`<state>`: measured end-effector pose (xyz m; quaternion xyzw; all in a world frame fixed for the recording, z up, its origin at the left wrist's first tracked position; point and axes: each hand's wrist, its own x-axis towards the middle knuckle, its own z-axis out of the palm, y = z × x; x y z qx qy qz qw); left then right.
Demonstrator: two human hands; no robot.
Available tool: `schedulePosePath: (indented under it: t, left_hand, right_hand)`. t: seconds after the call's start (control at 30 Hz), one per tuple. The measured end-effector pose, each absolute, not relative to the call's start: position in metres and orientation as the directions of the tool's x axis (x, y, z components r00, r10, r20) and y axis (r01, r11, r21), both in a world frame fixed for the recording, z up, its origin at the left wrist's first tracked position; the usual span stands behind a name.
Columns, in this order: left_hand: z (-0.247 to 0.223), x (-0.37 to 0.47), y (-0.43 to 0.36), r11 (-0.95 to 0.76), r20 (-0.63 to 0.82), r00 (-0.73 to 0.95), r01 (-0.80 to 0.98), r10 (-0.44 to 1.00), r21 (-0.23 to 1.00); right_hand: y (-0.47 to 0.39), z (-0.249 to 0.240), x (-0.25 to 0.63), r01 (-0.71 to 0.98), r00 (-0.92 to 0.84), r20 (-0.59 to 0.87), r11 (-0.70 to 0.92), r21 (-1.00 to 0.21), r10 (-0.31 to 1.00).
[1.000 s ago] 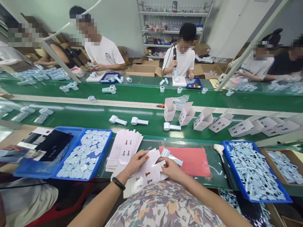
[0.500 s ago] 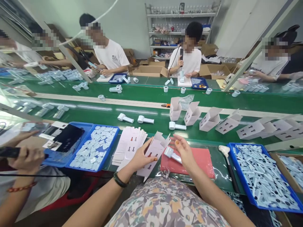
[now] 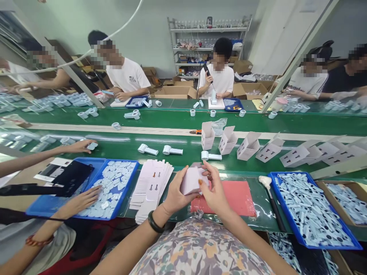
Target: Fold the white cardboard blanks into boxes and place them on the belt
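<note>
A small white cardboard box [image 3: 191, 181] is held up in front of me, one end facing me. My left hand [image 3: 174, 191] is wrapped round its left side and underside. On the other side, my right hand [image 3: 214, 188] has its fingers at the top edge and thumb against the box's right side. Below them lies a red plastic-wrapped packet [image 3: 237, 196], partly covered by my right hand and forearm. A stack of flat printed cartons [image 3: 150, 183] is just left of my left hand. Beyond the box, a pale blue handheld device [image 3: 211, 156] lies on the green belt.
Opened boxes [image 3: 248, 146] stand in a row at the right of the belt. A black-handled mallet [image 3: 273, 202] lies beside a blue tray [image 3: 315, 214] of pale parts. At left, a co-worker's hand [image 3: 82, 200] rests over another parts tray [image 3: 122, 202]. More people sit opposite.
The box has gone from flattened and slanted to squared up, and my right hand has closed onto it. At left, the co-worker's one hand now reaches to the belt, the other to the tray.
</note>
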<state>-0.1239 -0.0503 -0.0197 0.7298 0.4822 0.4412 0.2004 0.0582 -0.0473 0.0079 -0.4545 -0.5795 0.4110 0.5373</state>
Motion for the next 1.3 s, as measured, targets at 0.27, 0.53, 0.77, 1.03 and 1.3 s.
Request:
schedulePosePath:
  t: [0.27,0.53,0.77,1.03,1.3]
  left_hand:
    - [-0.024,-0.114,-0.044,-0.618,0.605,0.212,0.496,0.767,0.610]
    - [-0.014,-0.123,-0.030,-0.722,0.607,0.392,0.421,0.691,0.549]
    - [-0.001,-0.122,-0.013,-0.616,0.607,0.117,0.226,0.786,0.754]
    - [0.017,-0.093,-0.021,0.285,-0.223,0.180,-0.530,0.958,0.799]
    - [0.019,-0.077,-0.025,0.401,-0.322,0.239,-0.546,0.916,0.736]
  right_hand:
    - [-0.030,0.017,0.066,0.199,-0.014,0.296,0.293,-0.935,0.955]
    - [-0.029,0.022,0.056,0.134,0.017,0.204,0.200,-0.971,0.979]
    - [-0.016,0.018,0.067,-0.076,-0.217,0.247,0.236,-0.969,0.945]
    - [-0.015,0.000,0.088,0.332,-0.263,0.326,0.402,-0.853,0.908]
    - [-0.022,-0.004,0.097,0.443,-0.383,0.374,0.523,-0.728,0.845]
